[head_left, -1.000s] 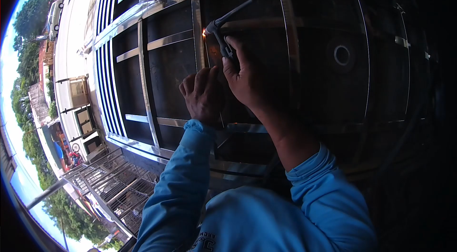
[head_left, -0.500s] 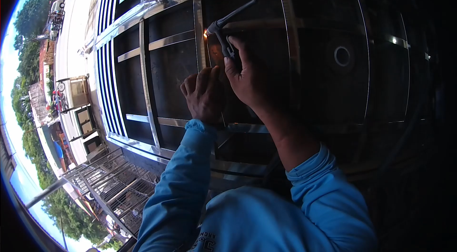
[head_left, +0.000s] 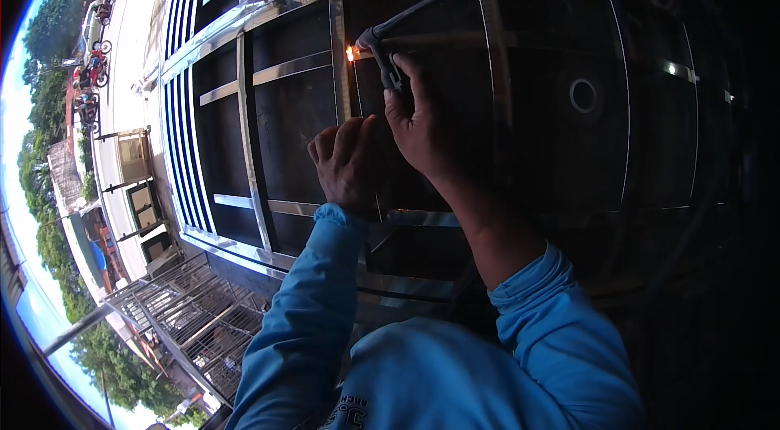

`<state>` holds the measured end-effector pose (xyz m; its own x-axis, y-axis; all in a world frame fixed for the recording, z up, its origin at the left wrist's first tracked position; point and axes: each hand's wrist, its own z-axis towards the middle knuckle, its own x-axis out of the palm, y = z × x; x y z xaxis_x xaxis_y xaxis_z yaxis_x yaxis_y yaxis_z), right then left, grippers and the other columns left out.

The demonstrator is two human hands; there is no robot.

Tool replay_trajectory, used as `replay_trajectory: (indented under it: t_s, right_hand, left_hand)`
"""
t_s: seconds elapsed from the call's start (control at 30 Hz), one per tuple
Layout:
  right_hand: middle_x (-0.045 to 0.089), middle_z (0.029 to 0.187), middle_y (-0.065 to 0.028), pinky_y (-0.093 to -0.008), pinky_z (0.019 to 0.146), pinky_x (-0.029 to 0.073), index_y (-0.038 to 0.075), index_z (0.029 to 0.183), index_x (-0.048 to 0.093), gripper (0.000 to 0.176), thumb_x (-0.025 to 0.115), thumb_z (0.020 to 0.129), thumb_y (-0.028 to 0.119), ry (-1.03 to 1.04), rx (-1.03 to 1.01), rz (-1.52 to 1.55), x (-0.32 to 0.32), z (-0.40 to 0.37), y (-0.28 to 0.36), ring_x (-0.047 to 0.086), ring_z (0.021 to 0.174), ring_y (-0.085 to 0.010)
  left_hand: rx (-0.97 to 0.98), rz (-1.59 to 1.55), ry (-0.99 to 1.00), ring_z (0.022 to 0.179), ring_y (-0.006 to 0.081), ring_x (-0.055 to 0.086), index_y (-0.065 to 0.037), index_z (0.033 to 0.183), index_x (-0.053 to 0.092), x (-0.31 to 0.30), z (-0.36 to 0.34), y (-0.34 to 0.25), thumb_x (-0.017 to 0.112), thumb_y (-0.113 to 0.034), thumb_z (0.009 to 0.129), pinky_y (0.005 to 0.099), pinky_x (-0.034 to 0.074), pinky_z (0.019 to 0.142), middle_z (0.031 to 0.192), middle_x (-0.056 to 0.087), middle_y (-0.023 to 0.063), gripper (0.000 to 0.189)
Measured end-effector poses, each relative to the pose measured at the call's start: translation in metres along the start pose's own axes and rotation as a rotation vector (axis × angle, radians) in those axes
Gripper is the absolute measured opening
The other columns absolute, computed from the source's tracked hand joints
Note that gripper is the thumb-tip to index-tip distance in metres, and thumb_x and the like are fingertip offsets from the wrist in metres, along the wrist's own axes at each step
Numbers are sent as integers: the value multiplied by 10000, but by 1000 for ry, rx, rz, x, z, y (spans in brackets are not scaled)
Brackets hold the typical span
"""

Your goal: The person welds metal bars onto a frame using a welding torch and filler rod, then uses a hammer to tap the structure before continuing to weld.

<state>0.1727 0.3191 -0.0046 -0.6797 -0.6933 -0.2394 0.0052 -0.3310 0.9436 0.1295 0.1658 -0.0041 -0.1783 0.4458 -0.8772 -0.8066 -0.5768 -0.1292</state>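
My right hand [head_left: 418, 121] grips a dark welding torch [head_left: 380, 52] by its handle, thumb and forefinger along it. At the torch's tip an orange-white glow [head_left: 351, 53] shines against an upright strip of the metal frame [head_left: 337, 32]. Below the glow, my left hand [head_left: 348, 158] is closed with curled fingers beside that same strip. A thin rod or wire seems to run by its fingers, but what it holds is too dark to make out.
Shiny metal bars [head_left: 244, 105] cross dark panels around my hands. A pale ring [head_left: 583, 95] shows at the right. At lower left stands a metal rack [head_left: 195, 312]; beyond are a street [head_left: 130, 16] and motorcycles [head_left: 96, 69].
The glow at the torch tip is larger and brighter. The torch has shifted very slightly. Motorcycles on the street have changed position. My left hand has hardly moved.
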Motion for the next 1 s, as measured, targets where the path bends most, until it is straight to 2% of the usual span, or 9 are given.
replay_trajectory:
  t_s: [0.07,0.27,0.57,0.77,0.87,1.0]
  right_hand:
    - [704,1187,-226,-474,912,590,96,1429,554,465,686,985,141,54,58,4,-2,1,5,703,1080,-419]
    - [709,1157,-221,-484,886,591,108,1437,547,480,690,981,143,88,11,-86,1,-1,-2,709,1041,-422]
    - [707,1150,-230,-477,890,589,103,1440,546,479,684,983,123,26,31,36,-2,-1,3,706,1061,-430]
    - [710,1147,-229,-483,881,590,109,1440,550,473,682,986,140,64,43,-29,-5,1,9,705,1052,-430]
    - [708,1212,-216,-441,871,600,83,1445,536,454,669,1014,136,95,-24,-102,-2,0,-1,740,1055,-378]
    - [707,1153,-231,-489,871,591,114,1439,553,469,682,989,154,78,43,-28,-3,-1,2,710,1039,-423]
  left_hand:
    - [-6,6,6,1048,264,602,-142,1202,745,-1,1,-1,780,-126,787,435,442,943,1177,663,29,417]
    - [11,54,13,1032,256,602,-150,1189,748,1,2,-1,773,-119,795,429,442,943,1161,661,27,397]
    - [-53,48,55,1065,248,584,-163,1212,742,0,3,-4,770,-138,816,430,423,965,1187,657,7,397]
    - [-57,36,45,1063,251,581,-167,1231,735,-1,5,-6,756,-131,838,432,421,961,1194,653,9,395]
    - [-30,87,54,1067,251,582,-167,1240,733,2,4,-2,749,-119,838,435,420,958,1197,654,9,405]
    - [-60,55,78,1082,248,583,-169,1245,734,0,3,-4,740,-104,835,438,420,957,1207,655,9,414]
